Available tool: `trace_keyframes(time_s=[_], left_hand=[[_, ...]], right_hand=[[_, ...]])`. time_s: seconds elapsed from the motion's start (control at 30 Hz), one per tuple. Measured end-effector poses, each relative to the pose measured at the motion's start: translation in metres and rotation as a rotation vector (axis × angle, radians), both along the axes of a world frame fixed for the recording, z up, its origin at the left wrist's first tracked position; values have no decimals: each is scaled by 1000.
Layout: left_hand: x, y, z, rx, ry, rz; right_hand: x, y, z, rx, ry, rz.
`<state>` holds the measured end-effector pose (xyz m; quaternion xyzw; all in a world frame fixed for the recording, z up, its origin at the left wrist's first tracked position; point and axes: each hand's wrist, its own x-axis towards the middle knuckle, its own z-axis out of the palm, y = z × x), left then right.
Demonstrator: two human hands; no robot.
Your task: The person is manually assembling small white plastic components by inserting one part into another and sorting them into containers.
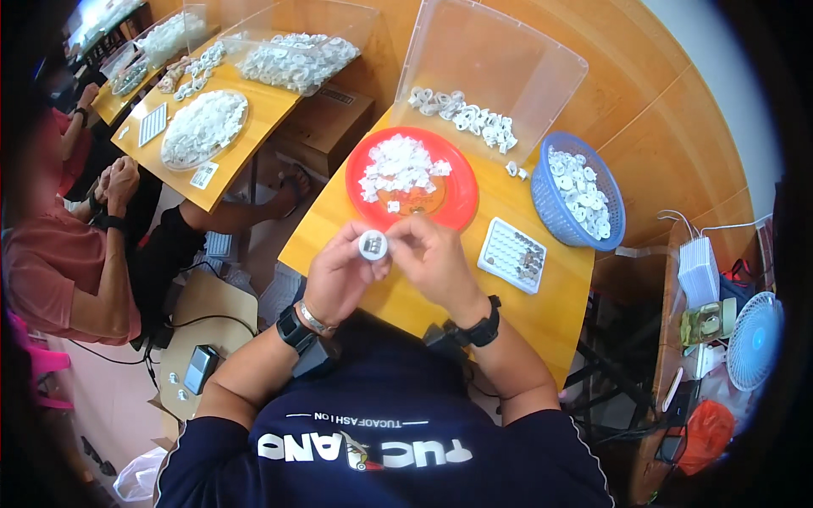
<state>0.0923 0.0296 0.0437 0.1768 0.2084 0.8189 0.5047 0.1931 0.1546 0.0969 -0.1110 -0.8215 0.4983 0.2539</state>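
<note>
My left hand [333, 278] grips a small round white plastic part [373, 245] with shiny metal pieces in its middle. Close against its right side, the fingertips of my right hand [435, 261] are pinched together; whatever they hold is too small to make out. Just beyond both hands lies a red plate [462, 179] with a heap of small white plastic pieces [396, 169] on it. To the right of my right hand sits a white slotted tray [491, 264], its right part filled with small dark metallic pieces [529, 261].
A blue basket [552, 218] of white parts stands at the table's right edge. At the back, a clear bin [495, 63] holds white rings [474, 118]. Leftward, a seated person [76, 271] works by another table [262, 127]. A shelf with a fan [754, 340] is far right.
</note>
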Motion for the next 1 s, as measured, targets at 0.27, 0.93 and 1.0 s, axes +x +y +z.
trace_keyframes(time_s=[0.27,0.93,1.0], left_hand=[[-4,-14,3,168,10,-149],[1,-14,-1,92,-81,-127],[2,-14,-1,80,-64,-146]], right_hand=[[13,-2,-5,-606,30,248],[12,-11,-15,-630,-18,72],[9,-16,-19,-485,78,-10]])
